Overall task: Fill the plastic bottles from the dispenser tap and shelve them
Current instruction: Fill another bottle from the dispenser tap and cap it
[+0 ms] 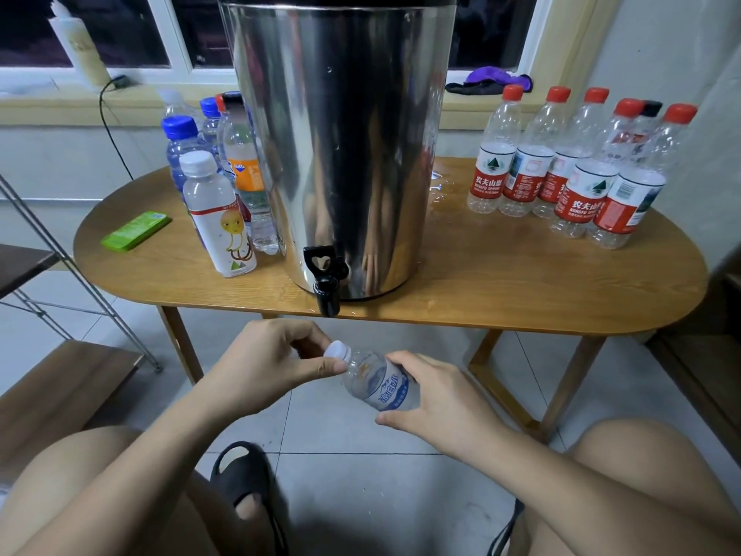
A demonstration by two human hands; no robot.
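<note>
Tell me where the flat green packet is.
In the head view the green packet lies at the left end of the wooden table, left of the white-capped bottle with the cartoon label, not touching it.

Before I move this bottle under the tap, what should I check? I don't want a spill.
1. Cap removed: not ok; the cap is on the bottle, pinched by the left hand.
2. Grip: ok; the right hand holds the bottle's body.
3. Bottle upright: not ok; tilted.
4. Tap shut: ok; no stream visible.
5. Table dry: not ok; puddle right of the dispenser.
</note>
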